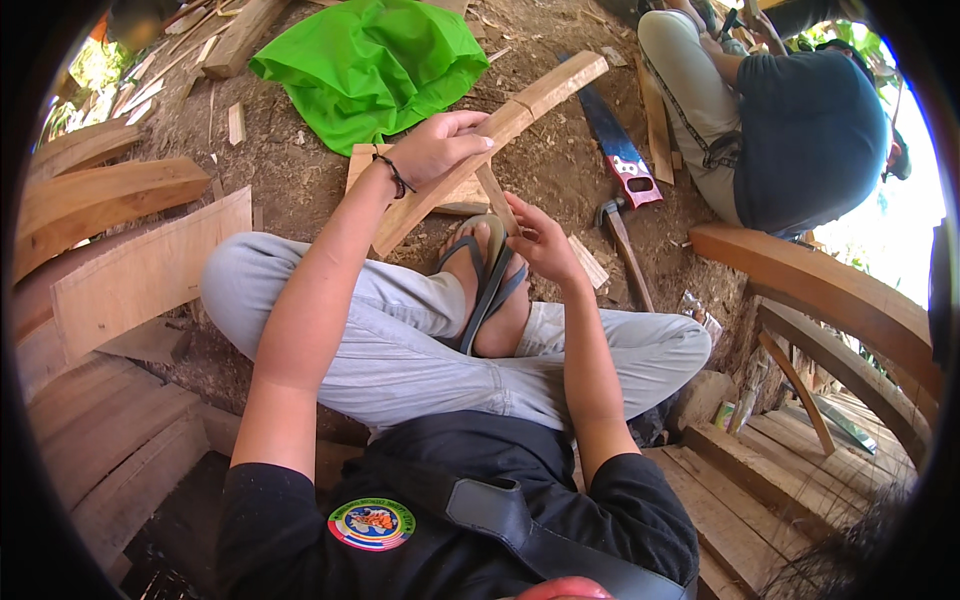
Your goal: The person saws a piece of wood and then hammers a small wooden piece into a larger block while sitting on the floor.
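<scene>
Long straight pale wooden bar (518, 114): left fingers (462, 122) closed round; crossline beyond them, seemingly unsevered. Narrow tan wooden strip (491, 186): right fingers (521, 209) pinching.

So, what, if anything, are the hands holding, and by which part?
The left hand holds the long wooden bar near its middle; the right hand, the thin wooden strip by its near end.
</scene>
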Action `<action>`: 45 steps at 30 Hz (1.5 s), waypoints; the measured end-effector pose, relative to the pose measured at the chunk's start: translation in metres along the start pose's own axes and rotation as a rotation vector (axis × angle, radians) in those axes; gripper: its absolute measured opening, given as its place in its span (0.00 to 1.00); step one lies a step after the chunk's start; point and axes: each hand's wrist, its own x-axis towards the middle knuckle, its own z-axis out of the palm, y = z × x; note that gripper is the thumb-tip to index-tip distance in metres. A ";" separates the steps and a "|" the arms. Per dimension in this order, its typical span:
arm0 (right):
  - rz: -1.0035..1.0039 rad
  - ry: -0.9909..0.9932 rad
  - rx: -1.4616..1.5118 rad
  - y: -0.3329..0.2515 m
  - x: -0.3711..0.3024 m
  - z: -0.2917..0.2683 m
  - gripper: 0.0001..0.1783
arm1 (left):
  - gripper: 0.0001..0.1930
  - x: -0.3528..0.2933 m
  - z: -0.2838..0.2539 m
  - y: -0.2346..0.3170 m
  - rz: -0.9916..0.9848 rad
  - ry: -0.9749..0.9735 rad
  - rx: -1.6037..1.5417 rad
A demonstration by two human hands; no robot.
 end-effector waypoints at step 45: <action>-0.170 0.417 0.323 -0.081 -0.024 0.009 0.29 | 0.26 -0.003 0.026 -0.004 0.117 0.284 -0.370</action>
